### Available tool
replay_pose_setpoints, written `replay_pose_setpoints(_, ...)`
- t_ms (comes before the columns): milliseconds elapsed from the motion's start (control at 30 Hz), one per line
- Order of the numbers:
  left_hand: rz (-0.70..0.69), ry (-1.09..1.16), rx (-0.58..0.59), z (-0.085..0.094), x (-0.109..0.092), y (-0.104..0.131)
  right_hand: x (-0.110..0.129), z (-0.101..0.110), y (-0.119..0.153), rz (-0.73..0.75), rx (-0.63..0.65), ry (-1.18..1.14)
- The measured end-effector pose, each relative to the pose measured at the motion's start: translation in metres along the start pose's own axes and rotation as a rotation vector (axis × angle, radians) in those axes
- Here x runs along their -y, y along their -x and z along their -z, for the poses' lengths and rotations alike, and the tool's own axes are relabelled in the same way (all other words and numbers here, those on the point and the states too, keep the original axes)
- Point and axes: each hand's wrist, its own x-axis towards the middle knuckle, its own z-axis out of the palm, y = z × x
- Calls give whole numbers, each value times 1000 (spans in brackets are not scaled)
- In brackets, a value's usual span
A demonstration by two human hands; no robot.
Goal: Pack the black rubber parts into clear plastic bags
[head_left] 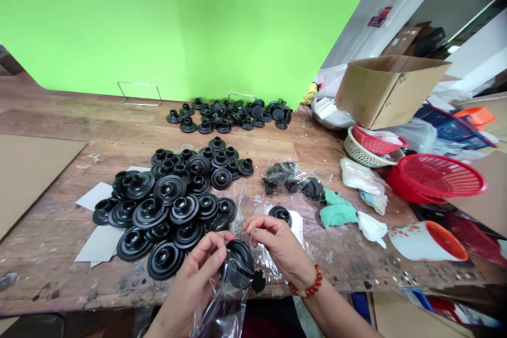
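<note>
Held at the near edge of the table is a black round disc part (240, 264), with a clear plastic bag (224, 311) around it and hanging below. My left hand (204, 264) is closed on the disc and bag from the left, thumb on top. Just right of the disc, my right hand (279, 245), with a red bead bracelet (312, 285) at its wrist, has its fingers curled in a loose pinch; anything between the fingertips is too small to make out. Behind it another black disc part (280, 215) lies on a stack of clear bags (298, 227).
Left of my hands lies a large pile of black disc parts (168, 190) with grey cards (97, 243) under it. More discs (222, 111) sit by the green panel (190, 26). Bagged parts (293, 179), a green cloth (336, 211), red baskets (441, 179) and a cardboard box (388, 92) stand right.
</note>
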Motion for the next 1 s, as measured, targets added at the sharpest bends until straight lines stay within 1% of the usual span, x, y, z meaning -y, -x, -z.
replay_pose_setpoints(167, -6, 6, -16, 1, -3, 0, 1, -2, 3, -29, -6, 38)
replay_pose_setpoints(300, -37, -26, -38, 1, -4, 0, 2, -2, 4, -56, -20, 42)
replay_pose_setpoints(467, -58, -47, -75, 0, -4, 0, 3, -3, 4, -141, -38, -47)
replay_pose_setpoints(567, -69, -79, -86, 1, -4, -1, 4, -4, 6, -146, -49, -75)
replay_pose_setpoints(767, -107, -113, -99, 3, -6, -4, 9, -6, 17, -14, 57, 140)
replay_pose_setpoints(867, -116, -123, -104, 4, -5, -4, 11, -9, 19, 128, 39, 307)
replay_pose_setpoints(933, -116, -130, -119, 5, -3, -4, 13, -11, 19, 217, 54, 409)
replay_pose_setpoints(1000, -111, -134, -132, 5, -3, -5, 15, -13, 19, 274, 77, 496)
